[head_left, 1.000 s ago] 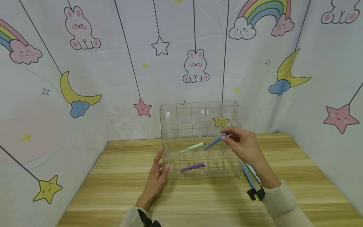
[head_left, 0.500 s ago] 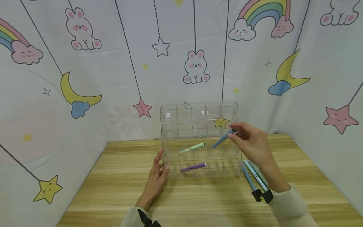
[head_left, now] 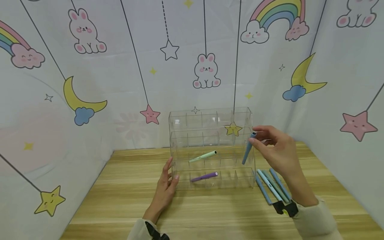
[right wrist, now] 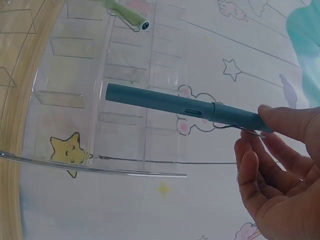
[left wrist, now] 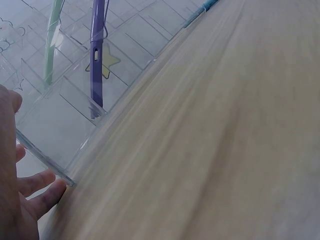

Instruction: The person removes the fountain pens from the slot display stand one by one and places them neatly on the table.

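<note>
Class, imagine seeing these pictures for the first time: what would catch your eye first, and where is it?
Probably the cartoon backdrop, its rabbits, moons and stars spread behind the table. Next, the blue pen pinched in the person's right grip, by the right end of the clear rack. Inside the rack, a pale green pen and, lower, a purple pen stand out.

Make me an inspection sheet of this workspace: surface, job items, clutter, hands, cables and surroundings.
Surface: wood-grain table under a clear organizer.
Job items: green pen and purple pen tilted in the organizer, purple in a lower tier; blue pen in hand; four pens side by side on the table, right of the organizer.
Clutter: nothing seen.
Left hand: touches the organizer's left side.
Right hand: pinches the blue pen by one end, near the organizer's right end.
Cables: nothing seen.
Surroundings: white backdrop printed with rabbits, stars, moons and rainbows.
</note>
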Tool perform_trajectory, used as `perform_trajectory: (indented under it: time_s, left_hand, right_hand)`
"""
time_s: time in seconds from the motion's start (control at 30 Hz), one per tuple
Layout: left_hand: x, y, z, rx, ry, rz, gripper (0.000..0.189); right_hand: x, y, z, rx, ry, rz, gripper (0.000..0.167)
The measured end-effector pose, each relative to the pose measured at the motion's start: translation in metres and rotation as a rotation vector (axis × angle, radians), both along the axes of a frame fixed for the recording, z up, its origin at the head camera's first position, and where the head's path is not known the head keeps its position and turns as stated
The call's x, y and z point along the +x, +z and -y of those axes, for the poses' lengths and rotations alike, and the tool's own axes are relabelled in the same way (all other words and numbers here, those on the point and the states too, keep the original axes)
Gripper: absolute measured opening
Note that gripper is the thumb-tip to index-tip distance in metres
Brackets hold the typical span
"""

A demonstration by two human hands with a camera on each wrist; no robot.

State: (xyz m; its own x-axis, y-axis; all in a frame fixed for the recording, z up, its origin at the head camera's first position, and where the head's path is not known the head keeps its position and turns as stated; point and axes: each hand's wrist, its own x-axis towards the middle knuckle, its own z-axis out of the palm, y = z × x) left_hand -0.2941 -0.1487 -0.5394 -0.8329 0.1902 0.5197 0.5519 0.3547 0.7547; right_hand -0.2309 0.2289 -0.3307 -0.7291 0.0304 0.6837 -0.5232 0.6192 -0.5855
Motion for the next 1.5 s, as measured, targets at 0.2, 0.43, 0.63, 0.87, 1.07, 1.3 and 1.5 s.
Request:
perform_trajectory:
  time_s: [0.2,0.43,0.63,0.87,1.07,1.3,1.5]
  left_hand:
    - [0.0,0.001,0.0,-0.003,0.002,-0.001,0.074]
    - [0.001,0.001,0.0,0.012,-0.006,0.004,0.074]
    - [0.001,0.002,0.0,0.015,-0.01,0.001,0.074]
    - [0.0,0.002,0.0,0.014,-0.006,-0.004,0.073]
    - [0.002,0.002,0.0,0.018,-0.002,0.009,0.073]
    - [0.002,0.002,0.0,0.019,-0.003,0.007,0.074]
    - [0.001,0.002,0.0,0.011,-0.003,-0.001,0.073]
  right_hand:
    - [0.002,-0.001,-0.004,-0.005,-0.066,0.033,0.027]
    - [0.0,-0.003,-0.012,-0.005,-0.115,0.061,0.028]
    - [-0.003,-0.01,-0.024,-0.024,-0.122,0.079,0.03]
    - [-0.009,-0.022,-0.041,-0.016,-0.151,0.109,0.032]
    - [-0.018,-0.038,-0.053,0.032,-0.184,0.116,0.029]
    - [-0.027,-0.056,-0.07,0.044,-0.192,0.164,0.028]
    - [-0.033,-0.069,-0.086,0.083,-0.188,0.26,0.03]
